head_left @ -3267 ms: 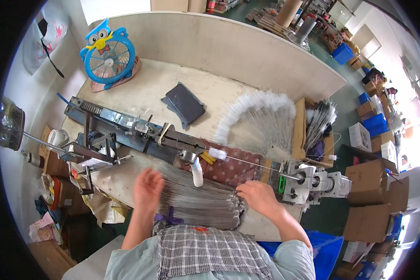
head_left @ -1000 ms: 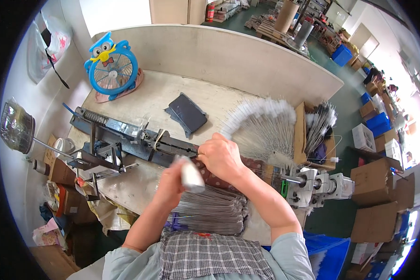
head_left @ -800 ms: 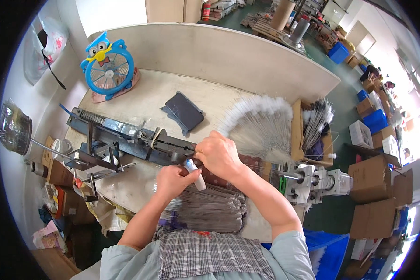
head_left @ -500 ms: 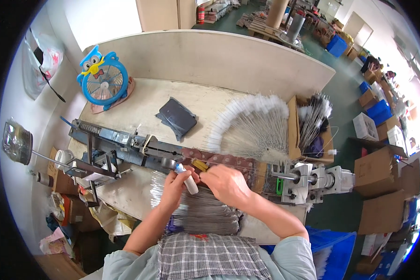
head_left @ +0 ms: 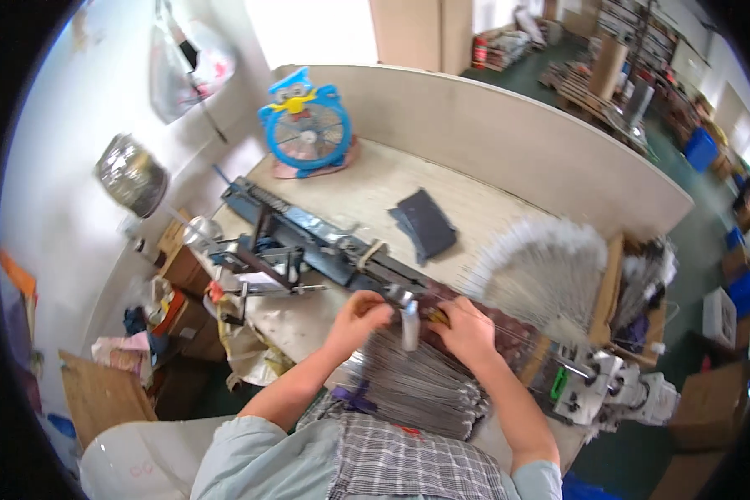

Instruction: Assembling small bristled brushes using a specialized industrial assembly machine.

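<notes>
Left hand (head_left: 364, 317) is half curled, just left of the white handle (head_left: 410, 327); blur hides whether its fingertips pinch anything. On that handle's other side, the right hand (head_left: 468, 331) bends its fingers against a small yellow grip (head_left: 438, 317), though I cannot tell whether it has firm hold. Below and between both hands lies a bundle of thin metal wires (head_left: 417, 387). Beyond the left hand runs a long metal rail (head_left: 312, 239); beyond the right, white-tipped brushes (head_left: 542, 258) fan out across the counter (head_left: 375, 175).
</notes>
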